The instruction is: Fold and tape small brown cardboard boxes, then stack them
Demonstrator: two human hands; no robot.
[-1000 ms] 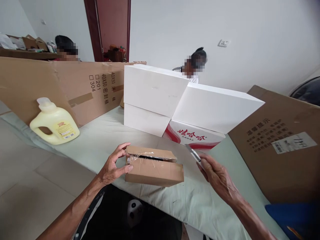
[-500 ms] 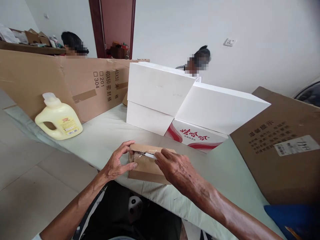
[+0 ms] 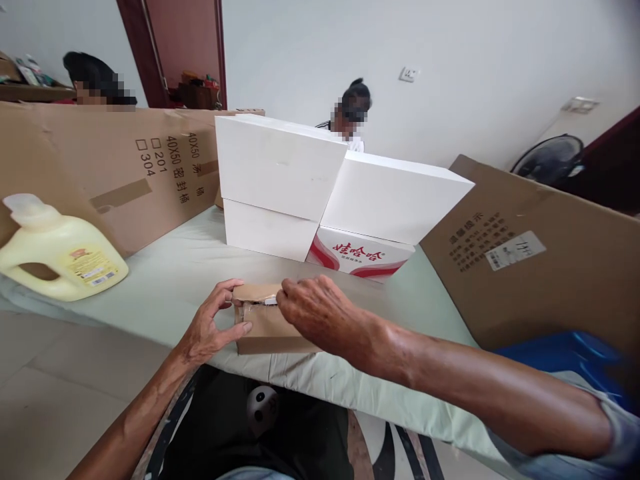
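Note:
A small brown cardboard box (image 3: 270,333) lies on the pale green cloth of the table, close to its front edge. Its taped top seam is partly parted at the left end. My left hand (image 3: 213,320) grips the box's left end, thumb on top and fingers at the far side. Over the right part of the box, my right hand (image 3: 313,310) is closed round a small white tool (image 3: 271,301), whose end points left at the seam. Most of the tool is hidden in the fist.
Behind stand white boxes (image 3: 277,167) and a red-and-white carton (image 3: 357,253). A yellow jug (image 3: 65,253) and large carton (image 3: 120,173) are at left. Another carton (image 3: 540,267) and a blue object (image 3: 575,360) are at right. Two people sit beyond the boxes.
The view has turned to the right. My right hand has shifted along the seam with the white tool, and its wrist is raised. The left hand still holds the box's left end.

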